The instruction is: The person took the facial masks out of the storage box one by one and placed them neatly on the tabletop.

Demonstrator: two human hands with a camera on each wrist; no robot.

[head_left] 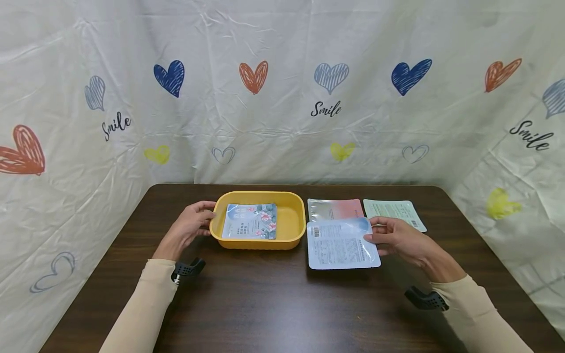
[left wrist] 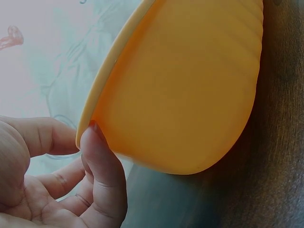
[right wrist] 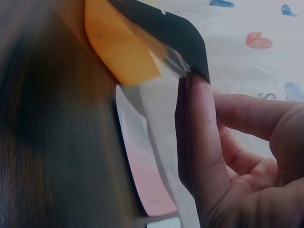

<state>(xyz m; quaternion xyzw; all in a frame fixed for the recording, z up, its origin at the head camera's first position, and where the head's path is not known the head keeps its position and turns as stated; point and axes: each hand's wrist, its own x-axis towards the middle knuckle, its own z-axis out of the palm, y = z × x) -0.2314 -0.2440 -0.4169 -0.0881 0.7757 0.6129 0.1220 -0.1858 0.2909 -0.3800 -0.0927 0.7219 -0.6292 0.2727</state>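
Observation:
My left hand (head_left: 187, 228) pinches the left rim of a yellow plastic basket (head_left: 290, 218), thumb and finger on either side of the edge in the left wrist view. A light blue sachet with a pink-flower print (head_left: 249, 221) lies inside the basket. Just right of the basket, my right hand (head_left: 399, 240) grips the right edge of a pale blue sachet (head_left: 342, 247), its text-and-barcode side facing up. In the right wrist view that held sachet (right wrist: 192, 40) looks dark and edge-on, raised off the table.
Behind the held sachet, a silver-pink sachet (head_left: 335, 209) lies on the dark wooden table (head_left: 265, 304). A pale green sachet (head_left: 395, 211) lies to its right, partly behind my right hand. A white cloth with printed hearts (head_left: 282, 157) hangs beyond the table.

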